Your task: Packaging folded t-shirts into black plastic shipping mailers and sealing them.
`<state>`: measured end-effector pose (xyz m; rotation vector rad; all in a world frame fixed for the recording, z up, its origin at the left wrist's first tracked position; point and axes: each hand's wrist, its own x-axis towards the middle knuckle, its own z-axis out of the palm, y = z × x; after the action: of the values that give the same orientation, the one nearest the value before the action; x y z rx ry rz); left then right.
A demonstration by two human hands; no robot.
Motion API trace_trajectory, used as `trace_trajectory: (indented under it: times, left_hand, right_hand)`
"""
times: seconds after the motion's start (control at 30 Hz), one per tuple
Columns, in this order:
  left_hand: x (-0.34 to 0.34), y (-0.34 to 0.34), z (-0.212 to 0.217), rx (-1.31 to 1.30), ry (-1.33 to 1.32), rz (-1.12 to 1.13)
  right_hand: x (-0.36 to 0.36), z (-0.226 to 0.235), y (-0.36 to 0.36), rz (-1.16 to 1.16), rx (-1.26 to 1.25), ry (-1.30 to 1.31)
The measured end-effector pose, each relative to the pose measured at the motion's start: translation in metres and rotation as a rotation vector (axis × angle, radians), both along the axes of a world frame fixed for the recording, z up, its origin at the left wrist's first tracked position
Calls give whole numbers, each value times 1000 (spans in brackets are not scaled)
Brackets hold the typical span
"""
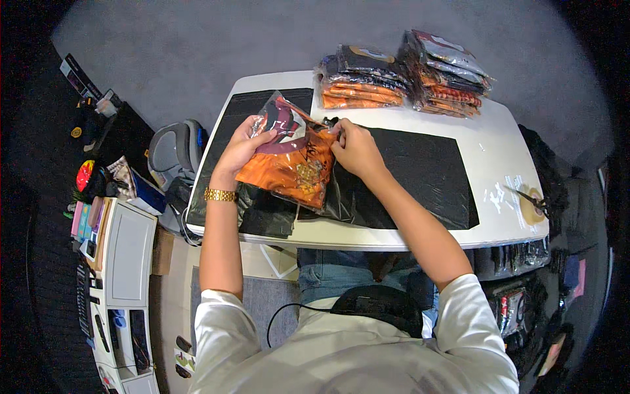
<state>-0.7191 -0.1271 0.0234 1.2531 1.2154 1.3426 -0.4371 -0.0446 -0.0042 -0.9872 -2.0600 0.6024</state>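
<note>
A folded orange and maroon garment in a clear plastic bag [292, 165] is held up over the near left part of the white table [505, 154]. My left hand [244, 148] grips its left edge, thumb on top of the plastic; a gold bracelet [221, 195] circles that wrist. The fingers of my right hand [354, 148] are pinched together at the package's right edge, beside some dark plastic. Whether they grip the clear bag or the dark plastic is hard to make out. Black plastic bags [420, 174] lie flat beneath and to the right.
Two stacks of bagged garments, a left one [363, 82] and a right one [449, 75], stand at the table's far edge. Scissors [527, 195] lie at the right beside a tape roll [533, 209] and white strips. Left of the table are a grey chair [174, 148] and white cabinet [128, 253].
</note>
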Motion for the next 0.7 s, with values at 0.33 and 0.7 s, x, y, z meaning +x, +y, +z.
trace_trajectory:
  times: [0.33,0.7]
  left_hand:
    - [10,-8,-11,104,34,93]
    - [11,-16,-11,142,21,112]
  right_hand:
    - [9,7,0,18,-32,-16]
    - [19,14,10,43,-96,5]
